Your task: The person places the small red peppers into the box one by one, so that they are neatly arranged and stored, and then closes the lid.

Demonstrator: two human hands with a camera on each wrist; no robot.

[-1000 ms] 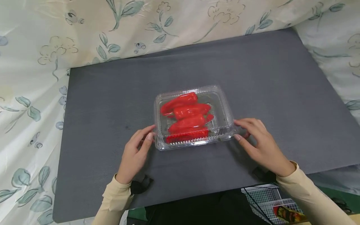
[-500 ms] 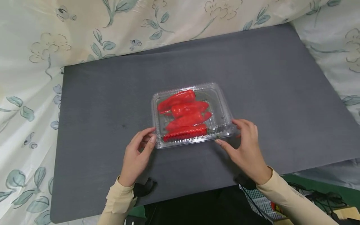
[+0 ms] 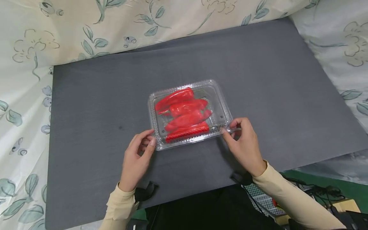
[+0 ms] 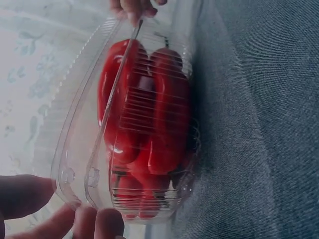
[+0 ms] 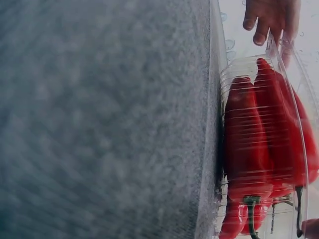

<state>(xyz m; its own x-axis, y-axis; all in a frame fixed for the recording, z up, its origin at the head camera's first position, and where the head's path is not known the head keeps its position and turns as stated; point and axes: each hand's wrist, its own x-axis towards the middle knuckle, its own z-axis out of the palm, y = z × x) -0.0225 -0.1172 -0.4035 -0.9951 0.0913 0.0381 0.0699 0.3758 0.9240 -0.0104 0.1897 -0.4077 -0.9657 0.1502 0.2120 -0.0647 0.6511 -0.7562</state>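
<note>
A clear plastic clamshell box lies on the grey table, with several red peppers inside. My left hand holds the near left corner, thumb and fingertips at the rims. At the near right corner, my right hand pinches the edge between thumb and fingers. In the left wrist view, a narrow gap shows between the lid rim and the base rim. Green stems show through the ribbed side in the right wrist view.
Grey cloth covers the table. Floral fabric hangs along the back and sides. Beneath the near edge are a white basket, dark cables and a yellowish box.
My right hand has shifted left from the box's right side and now pinches the near right corner. The left hand stays at its corner. The whole head view has drifted slightly.
</note>
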